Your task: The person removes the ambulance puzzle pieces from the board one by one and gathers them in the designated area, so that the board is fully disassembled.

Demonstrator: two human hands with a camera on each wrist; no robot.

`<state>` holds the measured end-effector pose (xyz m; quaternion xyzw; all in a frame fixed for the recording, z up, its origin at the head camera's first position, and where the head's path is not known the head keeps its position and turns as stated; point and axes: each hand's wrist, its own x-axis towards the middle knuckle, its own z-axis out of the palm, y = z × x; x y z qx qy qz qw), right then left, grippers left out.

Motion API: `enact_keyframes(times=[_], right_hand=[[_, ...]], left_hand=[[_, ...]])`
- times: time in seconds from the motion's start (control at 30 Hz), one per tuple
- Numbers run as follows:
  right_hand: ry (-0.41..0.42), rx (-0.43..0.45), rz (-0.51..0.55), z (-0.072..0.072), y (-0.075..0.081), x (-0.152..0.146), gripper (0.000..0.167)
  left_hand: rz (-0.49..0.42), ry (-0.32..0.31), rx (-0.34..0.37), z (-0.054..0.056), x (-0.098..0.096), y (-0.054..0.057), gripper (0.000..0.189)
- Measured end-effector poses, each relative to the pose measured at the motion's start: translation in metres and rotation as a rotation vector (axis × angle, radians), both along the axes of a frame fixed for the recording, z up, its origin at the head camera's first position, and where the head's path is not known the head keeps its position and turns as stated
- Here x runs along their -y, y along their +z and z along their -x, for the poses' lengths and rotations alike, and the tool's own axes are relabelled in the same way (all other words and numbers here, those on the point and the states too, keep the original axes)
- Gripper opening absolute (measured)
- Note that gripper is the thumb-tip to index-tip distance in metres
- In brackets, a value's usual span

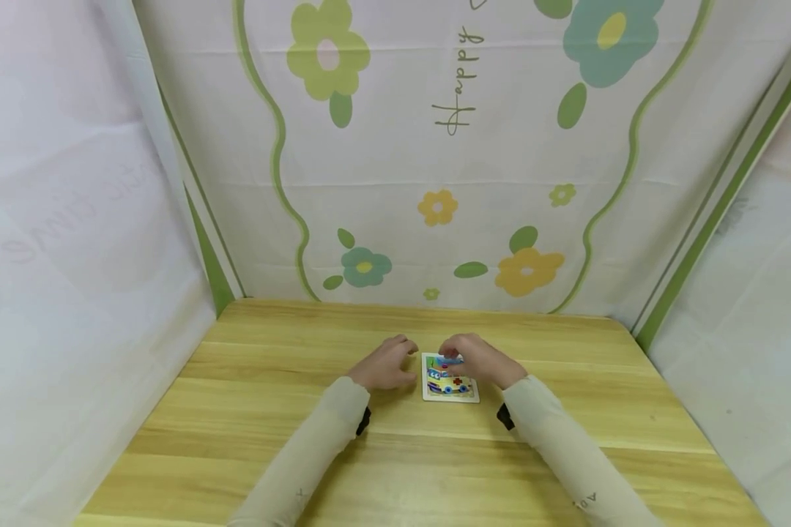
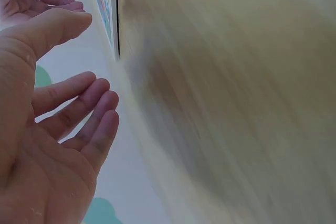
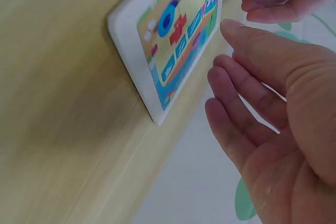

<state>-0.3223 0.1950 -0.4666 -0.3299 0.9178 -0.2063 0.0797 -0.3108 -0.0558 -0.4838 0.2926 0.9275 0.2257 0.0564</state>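
A small square picture puzzle [image 1: 447, 390] with a white border lies flat on the wooden table, between the two hands. Its picture is a cartoon ambulance with a red cross and blue wheels; seams between pieces show in the right wrist view [image 3: 181, 35]. To the puzzle's left, my left hand [image 1: 387, 364] is held apart from it, fingers loosely bent around nothing. My right hand [image 1: 480, 360] hovers over the puzzle's upper right part and hides some of it from the head view. Its palm and relaxed fingers [image 3: 226, 80] appear without anything in them.
The light wooden table [image 1: 237, 439] runs back to a white cloth wall [image 1: 382, 161] printed with flowers and lettering. Similar cloth hangs at the left [image 1: 72, 256] and right [image 1: 751, 351]. A dark wrist device [image 1: 505, 416] sits under the right sleeve.
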Motion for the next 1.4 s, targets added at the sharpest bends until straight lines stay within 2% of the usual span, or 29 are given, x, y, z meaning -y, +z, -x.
enact_keyframes(times=[0.27,0.53,0.67,0.83,1.1,1.4], right_hand=[[-0.046,0.082,-0.023,0.014,0.001,0.007,0.029],[-0.054,0.082,-0.037,0.026,0.001,0.010,0.023],[-0.035,0.097,-0.019,0.031,-0.001,0.015,0.020],[-0.026,0.138,-0.010,0.034,-0.007,0.019,0.014],[-0.033,0.114,-0.064,0.035,-0.008,0.021,0.008],[0.000,0.170,-0.071,0.034,0.001,0.024,0.009]], left_hand=[[-0.108,-0.021,0.072,0.016,-0.013,-0.009,0.047],[-0.188,-0.055,0.124,0.030,-0.016,-0.011,0.047],[-0.214,-0.063,0.120,0.035,-0.013,-0.013,0.042],[-0.197,-0.075,0.111,0.037,-0.013,-0.017,0.036],[-0.202,-0.082,0.147,0.036,-0.017,-0.016,0.031],[-0.175,-0.085,0.143,0.036,-0.023,-0.014,0.025]])
